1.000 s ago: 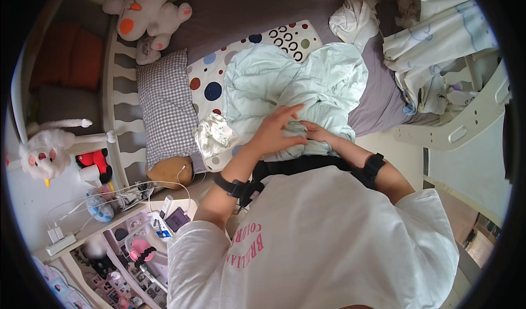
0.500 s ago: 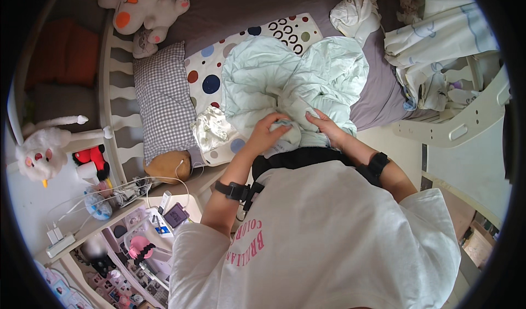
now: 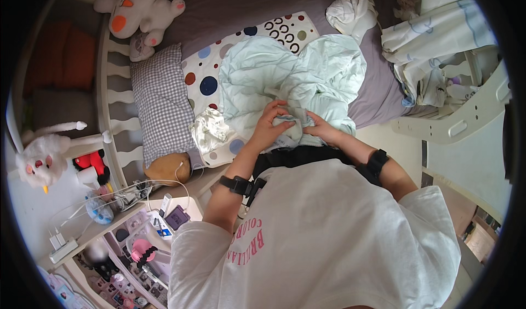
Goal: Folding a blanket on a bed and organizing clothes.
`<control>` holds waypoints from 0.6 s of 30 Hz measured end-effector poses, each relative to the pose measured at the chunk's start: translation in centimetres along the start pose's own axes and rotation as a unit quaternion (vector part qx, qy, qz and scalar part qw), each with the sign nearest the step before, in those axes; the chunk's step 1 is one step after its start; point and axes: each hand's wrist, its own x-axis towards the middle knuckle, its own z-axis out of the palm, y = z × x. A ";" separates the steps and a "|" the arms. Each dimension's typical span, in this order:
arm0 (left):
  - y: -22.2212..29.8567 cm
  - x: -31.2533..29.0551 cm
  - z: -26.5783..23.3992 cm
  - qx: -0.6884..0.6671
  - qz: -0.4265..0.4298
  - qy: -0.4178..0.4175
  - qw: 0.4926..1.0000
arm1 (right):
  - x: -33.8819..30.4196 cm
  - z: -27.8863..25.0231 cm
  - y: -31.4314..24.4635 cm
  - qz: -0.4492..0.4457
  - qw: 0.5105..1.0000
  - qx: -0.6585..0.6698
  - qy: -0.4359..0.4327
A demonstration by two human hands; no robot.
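While left fingers [image 3: 274, 109], right fingers [image 3: 314, 120] pinch bunched pale bedding [image 3: 297, 129], checked pillow [image 3: 163, 105], crumpled cloth [image 3: 210, 131] lie left.

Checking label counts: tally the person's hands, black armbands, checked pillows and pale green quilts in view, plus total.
Hands: 2
Black armbands: 2
Checked pillow: 1
Pale green quilt: 1
Total: 6

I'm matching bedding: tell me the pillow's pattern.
The pillow has a grey-and-white gingham check, seen best in the head view.
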 end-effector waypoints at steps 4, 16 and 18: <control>-0.1 0.0 0.2 0.004 0.022 -0.033 0.999 | -0.2 0.1 -0.4 -0.019 0.999 -0.021 -0.032; -0.8 -0.6 -0.7 -0.196 -0.262 -0.010 0.945 | -0.1 0.0 0.5 -0.015 1.000 -0.012 -0.024; -1.0 -0.7 -1.1 -0.175 -0.197 -0.080 0.961 | 0.0 -0.1 0.8 0.010 0.999 -0.003 -0.033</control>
